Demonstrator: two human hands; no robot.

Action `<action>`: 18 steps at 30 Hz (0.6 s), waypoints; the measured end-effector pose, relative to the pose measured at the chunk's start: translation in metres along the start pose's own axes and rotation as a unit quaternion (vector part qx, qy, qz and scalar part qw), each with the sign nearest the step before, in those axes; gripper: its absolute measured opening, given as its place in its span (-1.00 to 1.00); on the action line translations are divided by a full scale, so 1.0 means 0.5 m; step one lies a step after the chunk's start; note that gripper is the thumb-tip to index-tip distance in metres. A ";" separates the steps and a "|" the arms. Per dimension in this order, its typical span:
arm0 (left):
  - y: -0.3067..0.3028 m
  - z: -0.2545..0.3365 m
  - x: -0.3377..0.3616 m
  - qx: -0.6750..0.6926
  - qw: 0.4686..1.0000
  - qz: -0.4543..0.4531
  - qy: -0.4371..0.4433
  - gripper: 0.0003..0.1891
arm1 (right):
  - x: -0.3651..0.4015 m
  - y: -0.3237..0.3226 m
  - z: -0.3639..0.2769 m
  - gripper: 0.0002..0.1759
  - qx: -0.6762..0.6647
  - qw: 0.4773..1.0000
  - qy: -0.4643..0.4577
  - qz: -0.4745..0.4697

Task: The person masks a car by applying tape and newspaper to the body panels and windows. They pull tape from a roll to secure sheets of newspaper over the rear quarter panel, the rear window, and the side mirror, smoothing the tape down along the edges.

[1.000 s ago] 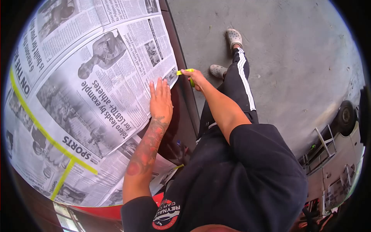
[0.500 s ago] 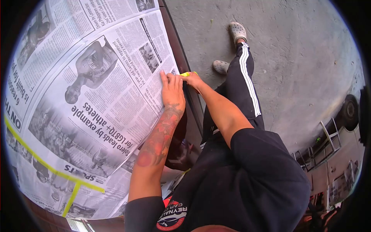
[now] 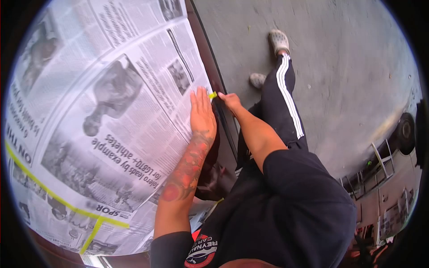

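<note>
My left hand [image 3: 203,117], on the tattooed arm, lies flat with fingers stretched out on a newspaper sheet [image 3: 134,147], near its right edge. My right hand [image 3: 230,102] is closed, its fingertips pinching a short piece of yellow masking tape [image 3: 212,95]. That tape sits at the paper's edge, just beside my left fingertips. The paper covers a dark red, shiny panel [image 3: 216,174] that looks like part of a car body. Part of the tape is hidden by my right fingers.
Strips of yellow tape [image 3: 62,201] join newspaper sheets at the lower left. A grey concrete floor [image 3: 339,67] lies to the right, where my feet in clogs [image 3: 279,41] stand. A metal frame [image 3: 383,161] and a wheel [image 3: 405,127] are at the far right.
My right hand has drawn slightly to the right and down from my left hand, with less tape showing. My left fingers have straightened. The whole view has shifted slightly.
</note>
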State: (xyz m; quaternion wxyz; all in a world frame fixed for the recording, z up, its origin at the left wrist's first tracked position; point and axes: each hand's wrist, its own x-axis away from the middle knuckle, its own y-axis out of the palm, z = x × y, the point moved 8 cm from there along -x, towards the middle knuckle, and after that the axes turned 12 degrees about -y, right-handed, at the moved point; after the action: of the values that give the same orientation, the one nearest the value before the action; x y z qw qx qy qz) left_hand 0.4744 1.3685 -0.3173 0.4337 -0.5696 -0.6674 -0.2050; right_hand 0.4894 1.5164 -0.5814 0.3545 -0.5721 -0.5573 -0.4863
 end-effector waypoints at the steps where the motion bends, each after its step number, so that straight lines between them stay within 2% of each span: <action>1: 0.000 -0.001 -0.001 0.004 1.000 -0.004 0.012 -0.31 | -0.031 -0.018 0.000 -0.35 0.020 0.998 -0.051 0.031; 2: 0.005 -0.001 0.003 0.007 1.000 -0.007 0.021 -0.36 | -0.041 -0.042 -0.019 -0.38 0.038 0.992 -0.105 0.062; 3: 0.014 -0.003 0.014 0.011 0.999 -0.012 0.029 -0.40 | -0.006 -0.073 -0.080 -0.43 -0.003 0.993 -0.107 0.046; 5: 0.014 -0.020 0.026 0.059 0.998 0.016 0.017 -0.24 | 0.039 -0.137 -0.204 -0.50 -0.093 0.988 -0.127 0.006; 7: -0.006 -0.046 0.038 0.189 0.982 -0.010 0.027 -0.34 | 0.065 -0.228 -0.326 -0.55 -0.138 0.977 -0.161 -0.024; 9: -0.058 -0.096 0.052 0.305 0.952 -0.031 0.015 -0.31 | 0.133 -0.355 -0.475 -0.59 -0.118 0.970 -0.210 -0.030; 10: -0.087 -0.117 0.056 0.363 0.931 -0.041 0.016 -0.30 | 0.164 -0.429 -0.538 -0.60 -0.102 0.964 -0.244 -0.013; 11: -0.103 -0.135 0.046 0.371 0.929 -0.007 0.002 -0.29 | 0.165 -0.506 -0.575 -0.57 -0.110 0.949 -0.296 0.004; 12: -0.108 -0.144 0.029 0.379 0.925 0.024 -0.010 -0.29 | 0.195 -0.580 -0.611 -0.56 -0.126 0.946 -0.298 0.005; 14: -0.162 -0.187 0.010 0.347 0.936 0.055 -0.018 -0.28 | 0.291 -0.734 -0.676 -0.60 -0.068 0.942 -0.318 0.082; 16: -0.224 -0.261 -0.034 0.322 0.942 0.090 -0.038 -0.26 | 0.356 -0.869 -0.688 -0.59 -0.029 0.924 -0.347 0.157; 18: -0.277 -0.350 -0.086 0.298 0.943 0.134 -0.070 -0.22 | 0.411 -0.969 -0.664 -0.59 -0.045 0.913 -0.340 0.222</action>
State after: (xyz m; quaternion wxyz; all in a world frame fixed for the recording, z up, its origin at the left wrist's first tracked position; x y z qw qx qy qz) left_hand 0.4040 1.1722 -0.2275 0.5592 -0.5113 -0.6443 0.1035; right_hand -0.0593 1.3240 -0.3604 0.2163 -0.8272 -0.4801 -0.1961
